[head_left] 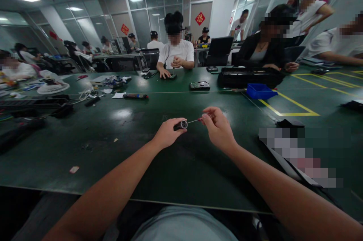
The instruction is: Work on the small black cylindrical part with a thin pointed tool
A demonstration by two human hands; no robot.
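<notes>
My left hand (166, 133) is closed around a small black cylinder (183, 124) with a silver-rimmed round end facing right and toward me. In my right hand (220, 130) is a thin screwdriver (194, 121) with a reddish handle, pinched between thumb and fingers. Its metal shaft points left and reaches the cylinder's round end. Whether the tip sits on a screw is too small to tell. Both hands are above the green table (181, 173), near its middle.
Ahead lie a hard drive (199, 85), a blue tray (260, 91) and a long black casing (251, 78). A dark multi-coloured tool (135, 96) rests to the left, beyond it a white fan part (53, 86) and cables. Across the table a person (176, 52) works on a small dark device.
</notes>
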